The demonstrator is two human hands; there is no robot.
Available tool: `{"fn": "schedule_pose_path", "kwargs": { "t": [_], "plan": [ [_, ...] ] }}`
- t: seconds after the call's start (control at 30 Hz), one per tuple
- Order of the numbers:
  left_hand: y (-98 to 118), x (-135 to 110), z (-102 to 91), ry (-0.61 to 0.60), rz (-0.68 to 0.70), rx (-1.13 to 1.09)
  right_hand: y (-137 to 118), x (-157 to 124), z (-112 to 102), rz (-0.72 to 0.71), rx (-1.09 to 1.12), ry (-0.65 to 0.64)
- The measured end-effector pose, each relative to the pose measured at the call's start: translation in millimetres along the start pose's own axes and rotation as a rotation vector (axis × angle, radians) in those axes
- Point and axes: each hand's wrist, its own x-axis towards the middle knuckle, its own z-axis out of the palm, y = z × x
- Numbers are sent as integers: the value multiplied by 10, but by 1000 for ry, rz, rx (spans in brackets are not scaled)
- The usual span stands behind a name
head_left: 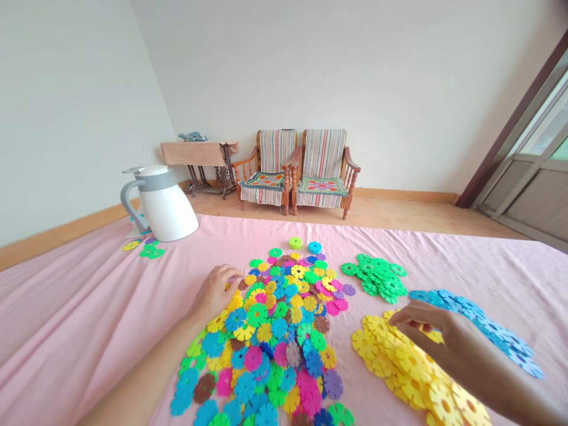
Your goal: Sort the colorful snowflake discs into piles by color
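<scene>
A big mixed pile of coloured plastic snowflake discs (279, 331) lies on the pink cloth (89, 307). My left hand (215, 293) rests at the pile's upper left edge, fingers curled and pinching at a small disc I cannot name. My right hand (432, 328) hovers over the sorted yellow disc pile (399, 361), fingertips pinched on a yellow disc. A sorted green pile (377, 277) sits behind it. A sorted blue pile (483, 325) stretches to the right.
A white jug with a grey handle (162, 202) stands at the far left of the cloth, with a few loose discs (148, 248) beside it. Two wooden armchairs (295, 171) and a small wooden table (199, 155) stand against the back wall. A door frame (515, 124) is at right.
</scene>
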Motion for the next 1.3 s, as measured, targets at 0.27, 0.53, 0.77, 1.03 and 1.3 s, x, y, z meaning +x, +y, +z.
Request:
{"fn": "schedule_pose_path", "kwargs": {
  "t": [0.27, 0.53, 0.77, 1.03, 1.3],
  "plan": [
    [191, 16, 52, -8, -53, -92, -577, 222, 439, -128, 135, -60],
    [242, 4, 53, -49, -34, -153, -1153, 680, 949, -424, 114, -88],
    [252, 6, 25, -67, -5, -152, -1393, 996, 1250, -496, -97, -105],
    [215, -7, 55, -63, 10, -134, -1340, 965, 1131, -408, 35, -65],
    [220, -12, 52, -77, 27, -133, -735, 603, 429, -211, 239, -24]
  ]
}}
